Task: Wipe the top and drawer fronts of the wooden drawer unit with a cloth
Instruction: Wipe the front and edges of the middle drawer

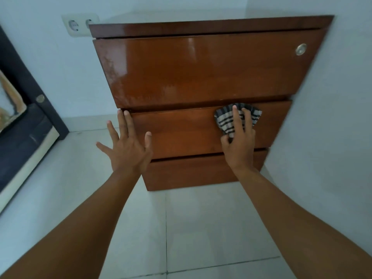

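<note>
Both forearms are reaching up to the unit (201,67). Right hand (238,141) is pressing the bunched cloth (227,119) flat against the right part of the middle drawer (181,131); left hand (125,146) is bracing, empty and spread, on its left end. Unwiped front is stretching leftward between them.

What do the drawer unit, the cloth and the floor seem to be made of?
Drawer unit: wood or wood veneer, glossy lacquer; brown grain and bright reflections show.
Cloth: woven fabric, probably cotton; striped check, soft folds.
Floor: pale tiles, likely ceramic; straight grout lines.
</note>
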The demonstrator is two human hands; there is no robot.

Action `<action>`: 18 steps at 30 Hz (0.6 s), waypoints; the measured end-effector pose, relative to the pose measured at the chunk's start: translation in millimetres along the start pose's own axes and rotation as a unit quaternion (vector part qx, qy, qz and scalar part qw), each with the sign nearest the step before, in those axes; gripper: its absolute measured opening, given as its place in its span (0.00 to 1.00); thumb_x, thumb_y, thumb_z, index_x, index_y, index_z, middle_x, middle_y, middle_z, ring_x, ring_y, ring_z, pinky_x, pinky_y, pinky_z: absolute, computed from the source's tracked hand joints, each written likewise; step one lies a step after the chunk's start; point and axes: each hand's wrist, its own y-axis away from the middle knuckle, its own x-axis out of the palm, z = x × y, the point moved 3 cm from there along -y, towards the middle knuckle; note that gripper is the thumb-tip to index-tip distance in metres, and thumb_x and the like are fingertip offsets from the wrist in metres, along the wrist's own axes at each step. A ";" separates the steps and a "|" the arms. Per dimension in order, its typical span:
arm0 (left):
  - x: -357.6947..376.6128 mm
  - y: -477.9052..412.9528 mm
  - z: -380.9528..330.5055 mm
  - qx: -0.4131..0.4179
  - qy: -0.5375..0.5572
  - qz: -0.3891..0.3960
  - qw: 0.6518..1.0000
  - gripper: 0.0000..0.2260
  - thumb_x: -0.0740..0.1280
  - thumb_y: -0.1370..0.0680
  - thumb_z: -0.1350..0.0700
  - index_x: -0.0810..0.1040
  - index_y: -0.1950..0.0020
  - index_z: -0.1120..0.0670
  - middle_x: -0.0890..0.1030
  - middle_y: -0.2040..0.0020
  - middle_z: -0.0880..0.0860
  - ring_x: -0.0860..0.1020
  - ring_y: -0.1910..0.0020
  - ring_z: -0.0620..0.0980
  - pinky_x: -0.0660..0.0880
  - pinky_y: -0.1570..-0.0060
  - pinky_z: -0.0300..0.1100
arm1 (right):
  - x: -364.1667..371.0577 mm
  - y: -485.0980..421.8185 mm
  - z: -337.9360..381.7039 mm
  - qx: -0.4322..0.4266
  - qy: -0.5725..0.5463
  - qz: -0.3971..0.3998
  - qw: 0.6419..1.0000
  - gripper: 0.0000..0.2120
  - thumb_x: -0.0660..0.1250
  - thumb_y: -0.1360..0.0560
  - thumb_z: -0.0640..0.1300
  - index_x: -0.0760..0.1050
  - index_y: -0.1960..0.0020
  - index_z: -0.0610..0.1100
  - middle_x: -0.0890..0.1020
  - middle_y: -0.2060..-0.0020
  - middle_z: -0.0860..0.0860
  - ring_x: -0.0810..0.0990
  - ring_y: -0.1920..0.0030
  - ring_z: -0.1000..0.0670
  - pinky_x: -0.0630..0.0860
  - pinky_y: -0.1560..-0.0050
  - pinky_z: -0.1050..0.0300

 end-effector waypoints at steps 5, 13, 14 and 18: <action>-15.4 -2.9 2.5 0.025 -0.005 0.017 1.000 0.36 0.51 0.18 0.35 0.46 0.15 0.50 0.48 0.14 0.50 0.48 0.16 0.60 0.47 0.26 0.75 | -26.1 -1.6 51.7 -0.105 -0.082 -0.068 0.989 0.32 0.64 0.26 0.35 0.67 0.22 0.45 0.71 0.29 0.43 0.72 0.35 0.42 0.74 0.38 0.51; -32.6 -11.0 9.9 0.076 -0.007 0.040 0.996 0.32 0.55 0.17 0.42 0.52 0.16 0.52 0.54 0.15 0.51 0.53 0.17 0.60 0.58 0.27 0.73 | 12.2 -30.7 187.6 -0.240 0.098 -0.021 0.966 0.32 0.57 0.22 0.45 0.57 0.19 0.55 0.59 0.19 0.47 0.65 0.27 0.40 0.61 0.28 0.34; -31.4 -10.3 11.0 0.079 -0.010 0.046 0.996 0.31 0.54 0.16 0.43 0.50 0.15 0.51 0.52 0.15 0.50 0.53 0.17 0.60 0.59 0.28 0.73 | 26.4 -28.0 188.6 -0.253 0.139 0.012 0.957 0.32 0.56 0.20 0.46 0.53 0.18 0.56 0.54 0.18 0.49 0.59 0.22 0.39 0.55 0.26 0.31; -29.4 -14.3 18.8 0.099 -0.035 0.039 0.994 0.31 0.53 0.16 0.42 0.50 0.15 0.50 0.52 0.15 0.51 0.56 0.18 0.60 0.58 0.28 0.72 | 45.5 -24.4 160.3 -0.275 0.188 0.037 0.942 0.31 0.54 0.18 0.54 0.47 0.17 0.56 0.48 0.17 0.51 0.48 0.18 0.41 0.47 0.25 0.29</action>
